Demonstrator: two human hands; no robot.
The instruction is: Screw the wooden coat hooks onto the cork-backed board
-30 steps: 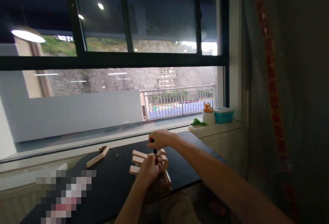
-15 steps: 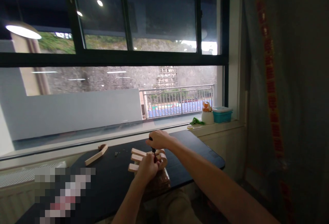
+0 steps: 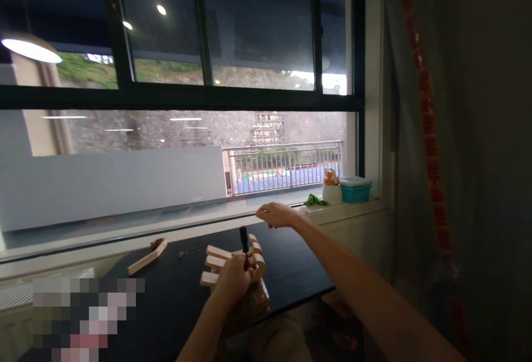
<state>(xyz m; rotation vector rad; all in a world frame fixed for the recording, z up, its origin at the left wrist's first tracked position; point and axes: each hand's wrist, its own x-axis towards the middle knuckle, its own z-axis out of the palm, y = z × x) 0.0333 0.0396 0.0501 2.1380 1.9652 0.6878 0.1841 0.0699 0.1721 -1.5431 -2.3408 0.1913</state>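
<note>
A screwdriver (image 3: pixel 244 240) with a black handle stands nearly upright, its shaft going down to my left fingers. My left hand (image 3: pixel 233 279) is closed around the lower shaft, against a light wooden piece (image 3: pixel 258 256) made of several slats with rounded ends. Its tip is hidden by my fingers. Above and to the right of the handle, my right hand (image 3: pixel 276 215) is in the air, apart from the screwdriver, with fingers stretched out and nothing visible in them. Beneath the wooden piece lies a brown, shiny wrapped block (image 3: pixel 258 300).
Another wooden piece (image 3: pixel 147 256) lies at the left on the black table (image 3: pixel 166 295), with small screws (image 3: pixel 181 255) near it. Along the window sill stand a teal box (image 3: pixel 355 191), a white pot (image 3: pixel 332 194) and a green cloth (image 3: pixel 315 200). A blurred patch covers the lower left.
My right hand has let go of the screwdriver handle and moved up and right. My left hand stays at the shaft. The view has shifted slightly.
</note>
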